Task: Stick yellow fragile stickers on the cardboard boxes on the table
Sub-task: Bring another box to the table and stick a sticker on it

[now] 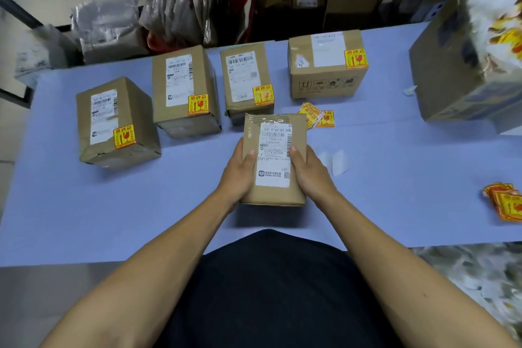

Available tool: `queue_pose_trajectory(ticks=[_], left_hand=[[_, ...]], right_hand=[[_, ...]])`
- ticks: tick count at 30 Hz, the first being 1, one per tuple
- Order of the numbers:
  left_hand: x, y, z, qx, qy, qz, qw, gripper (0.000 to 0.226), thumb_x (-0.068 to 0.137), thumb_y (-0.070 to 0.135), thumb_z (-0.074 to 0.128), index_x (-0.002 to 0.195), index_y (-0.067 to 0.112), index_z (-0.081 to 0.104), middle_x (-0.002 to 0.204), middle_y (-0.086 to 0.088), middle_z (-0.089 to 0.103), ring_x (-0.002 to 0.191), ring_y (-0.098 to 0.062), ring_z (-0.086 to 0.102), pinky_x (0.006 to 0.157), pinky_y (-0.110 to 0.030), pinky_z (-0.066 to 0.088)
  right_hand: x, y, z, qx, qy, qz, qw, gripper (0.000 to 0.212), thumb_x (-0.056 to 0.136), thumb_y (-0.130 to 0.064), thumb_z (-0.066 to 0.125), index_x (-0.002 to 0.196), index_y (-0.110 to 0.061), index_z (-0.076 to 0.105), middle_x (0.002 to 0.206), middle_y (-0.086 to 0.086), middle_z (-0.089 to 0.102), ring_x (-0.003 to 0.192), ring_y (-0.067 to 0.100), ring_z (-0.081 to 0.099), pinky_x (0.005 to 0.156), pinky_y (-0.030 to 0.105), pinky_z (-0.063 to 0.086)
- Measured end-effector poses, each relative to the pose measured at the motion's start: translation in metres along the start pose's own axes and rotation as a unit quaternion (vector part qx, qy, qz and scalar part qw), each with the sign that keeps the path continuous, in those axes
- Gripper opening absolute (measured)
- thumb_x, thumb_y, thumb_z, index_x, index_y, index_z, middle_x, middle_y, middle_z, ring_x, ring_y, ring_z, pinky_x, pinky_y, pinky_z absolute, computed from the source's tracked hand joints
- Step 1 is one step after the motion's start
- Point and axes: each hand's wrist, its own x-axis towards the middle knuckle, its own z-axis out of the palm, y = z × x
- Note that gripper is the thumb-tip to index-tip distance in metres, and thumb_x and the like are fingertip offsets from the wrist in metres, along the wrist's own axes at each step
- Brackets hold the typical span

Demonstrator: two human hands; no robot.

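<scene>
Since four cardboard boxes (118, 121) across the upper frame already carry yellow stickers, the unlabelled box (274, 159) is held at centre on the surface (395, 150), clasped by left hand (240, 169) and right hand (309, 171), loose stickers (316, 116) lying just behind.

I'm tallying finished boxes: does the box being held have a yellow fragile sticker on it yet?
Not on the visible face: the held box shows only a white shipping label, gripped by left hand and right hand.

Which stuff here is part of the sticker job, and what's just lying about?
Job: held box, both hands, four stickered boxes, loose yellow stickers, sticker pile.
Lying about: big carton, plastic bags.
</scene>
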Motion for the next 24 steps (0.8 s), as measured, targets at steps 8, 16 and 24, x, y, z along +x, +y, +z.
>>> queue_pose_trajectory(ticks=[8,16,24], left_hand=[[0.009,0.009,-0.005,0.237,0.057,0.107,0.964,0.057,0.104,0.019,0.038,0.157,0.021,0.019,0.164,-0.004,0.023,0.152,-0.025,0.018,0.122,-0.036,0.019],[0.042,0.031,0.017,0.512,-0.033,0.241,0.824,0.069,0.1,0.058,0.029,0.159,0.026,0.012,0.168,0.0,-0.004,0.154,-0.023,-0.007,0.12,-0.051,-0.009],[0.047,0.02,0.009,0.491,0.028,0.2,0.847,0.07,0.096,0.062,0.02,0.158,0.03,0.013,0.168,0.002,0.001,0.155,-0.024,-0.001,0.118,-0.058,-0.004]], right_hand=[[0.017,-0.003,-0.018,-0.051,0.14,-0.046,0.988,0.043,0.102,-0.047,0.04,0.129,-0.02,0.06,0.127,0.002,0.064,0.115,0.02,0.059,0.097,0.038,0.046],[0.078,-0.02,-0.048,-0.162,0.175,-0.065,0.969,0.032,0.097,-0.013,0.052,0.124,-0.009,0.067,0.126,0.01,0.068,0.116,0.029,0.061,0.094,0.031,0.044],[0.121,-0.021,-0.04,-0.282,0.152,-0.048,0.946,0.044,0.09,-0.029,0.066,0.131,-0.015,0.057,0.131,0.016,0.049,0.122,0.037,0.05,0.083,0.042,0.046]])
